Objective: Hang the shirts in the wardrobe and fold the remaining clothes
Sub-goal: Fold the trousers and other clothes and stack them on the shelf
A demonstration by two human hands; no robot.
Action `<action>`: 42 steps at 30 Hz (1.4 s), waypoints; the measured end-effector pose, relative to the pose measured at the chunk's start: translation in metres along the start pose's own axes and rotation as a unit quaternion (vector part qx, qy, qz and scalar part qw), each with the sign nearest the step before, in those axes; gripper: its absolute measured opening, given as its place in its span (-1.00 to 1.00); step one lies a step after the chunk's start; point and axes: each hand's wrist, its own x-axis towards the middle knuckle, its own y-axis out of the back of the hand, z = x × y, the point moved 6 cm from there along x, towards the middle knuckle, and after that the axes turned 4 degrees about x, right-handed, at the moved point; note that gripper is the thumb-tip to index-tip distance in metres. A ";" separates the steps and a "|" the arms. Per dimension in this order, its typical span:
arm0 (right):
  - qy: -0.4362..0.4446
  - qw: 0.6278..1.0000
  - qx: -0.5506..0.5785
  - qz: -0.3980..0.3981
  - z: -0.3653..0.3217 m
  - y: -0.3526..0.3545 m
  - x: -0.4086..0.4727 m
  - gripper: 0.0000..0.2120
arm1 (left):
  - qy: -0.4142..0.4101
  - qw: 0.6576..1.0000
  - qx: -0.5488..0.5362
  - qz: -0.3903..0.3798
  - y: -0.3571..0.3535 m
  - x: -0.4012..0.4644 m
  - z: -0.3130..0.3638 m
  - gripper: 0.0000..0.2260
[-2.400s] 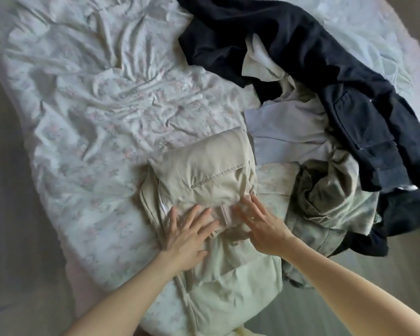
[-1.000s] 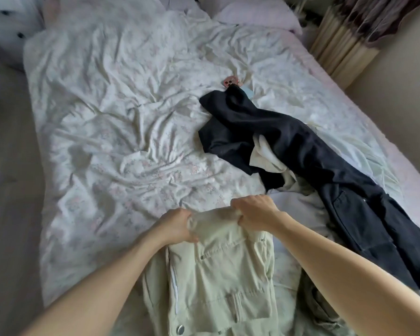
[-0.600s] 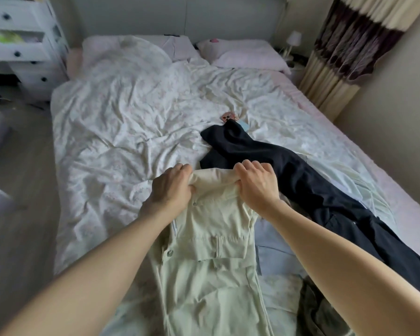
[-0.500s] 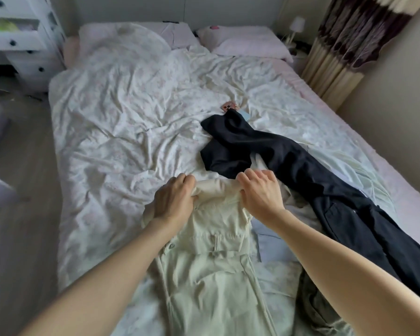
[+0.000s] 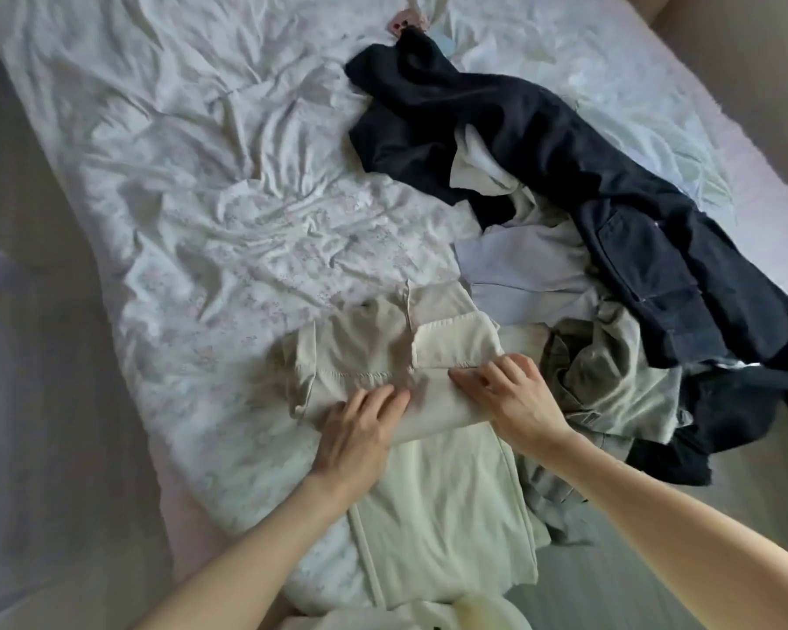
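Rumpled floral bedding (image 5: 228, 229) is filling most of the frame, with bare floor showing along the left edge and lower right. Nearest the camera, at lower centre, beige trousers (image 5: 433, 493) are being laid flat on the bed, their unfolded part hanging toward the bottom edge. Just beyond, the folded-over section is being pressed down by both hands: the left hand (image 5: 356, 436) is being held flat with fingers spread on the fold, and the right hand (image 5: 512, 397) is likewise being laid open beside it, fingertips at the fold's edge, apparently so that the crease is being kept sharp and the layers stopped from springing back. Nothing is being pinched. Right of the hands, a heap of grey-green and pale lilac garments (image 5: 606, 370) is waiting. Farther up, dark navy trousers (image 5: 587, 188) are being left sprawled across the pile, and a small pink object (image 5: 406, 25) is lying at the top edge.
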 end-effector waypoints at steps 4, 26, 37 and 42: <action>-0.020 0.997 0.011 -0.079 -0.007 -0.049 -0.038 -0.46 | 0.007 0.993 -0.006 -0.121 -0.059 -0.018 0.012 -0.39; -0.243 0.944 0.176 -0.134 0.038 -0.127 0.086 -0.51 | 0.252 0.967 0.002 -0.040 -0.092 0.084 -0.142 -0.63; -0.273 0.930 0.207 -0.137 0.077 -0.101 0.113 -0.73 | 0.191 0.967 -0.122 0.117 -0.044 0.067 -0.130 -0.74; -0.346 0.912 0.204 -0.083 0.077 -0.095 0.107 -0.75 | 0.178 0.966 -0.101 0.159 -0.026 0.053 -0.119 -0.66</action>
